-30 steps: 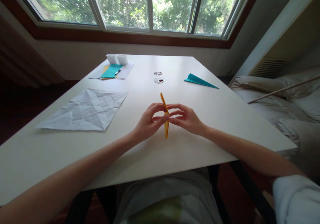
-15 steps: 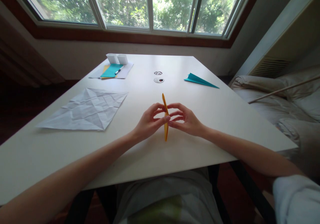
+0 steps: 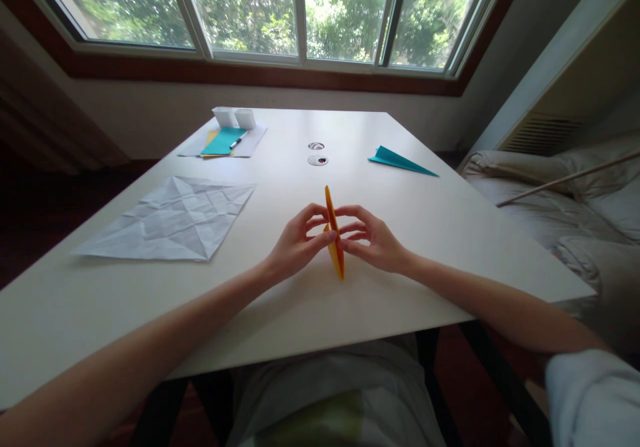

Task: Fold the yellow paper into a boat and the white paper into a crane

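Between my hands, a folded piece of yellow-orange paper stands on edge over the near middle of the white table, seen nearly end-on. Its layers part a little at the near lower end. My left hand pinches it from the left, the thumb on its near side. From the right, my right hand grips it with curved fingertips and thumb. Parts of the fingertips are hidden behind the paper. Farther off on the right lies a teal paper plane.
A creased white sheet lies flat on the left of the table. At the far left, white paper boxes, teal paper and a pen rest on more sheets. Round cable-hole covers sit mid-table.
The yellow-orange paper's near lower end has swung to the right, and its layers show more widely parted. Both hands stay in almost the same place, still holding it.
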